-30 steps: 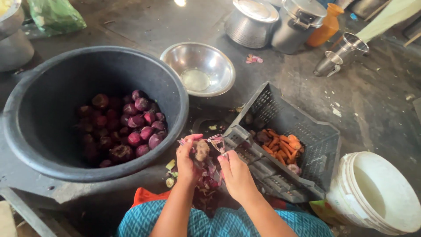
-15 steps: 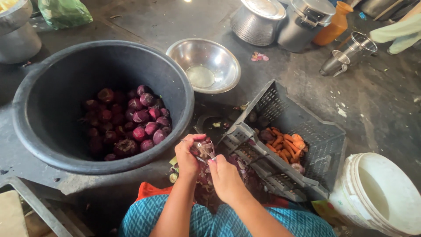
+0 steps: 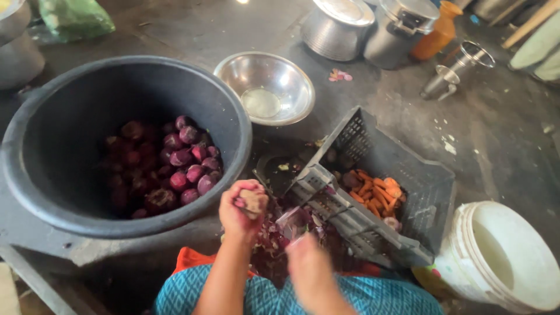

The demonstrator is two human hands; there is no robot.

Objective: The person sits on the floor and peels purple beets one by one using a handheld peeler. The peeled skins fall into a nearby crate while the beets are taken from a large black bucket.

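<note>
My left hand (image 3: 242,207) keeps its closed grip on the half-peeled beet (image 3: 253,202), near the black tub (image 3: 233,116); my right hand (image 3: 306,256) has dropped nearer, blurred, grip unclear

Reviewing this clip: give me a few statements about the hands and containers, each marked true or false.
1. The left hand holds a small root vegetable. True.
2. The big black tub is empty. False: peeled purple-red beets lie in it.
3. The grey plastic crate is tipped on its side, with orange peels inside. True.
4. The steel bowl sits inside the tub. False: it stands on the floor beyond it.
5. The white bucket stands left of the tub. False: it stands at far right.
</note>
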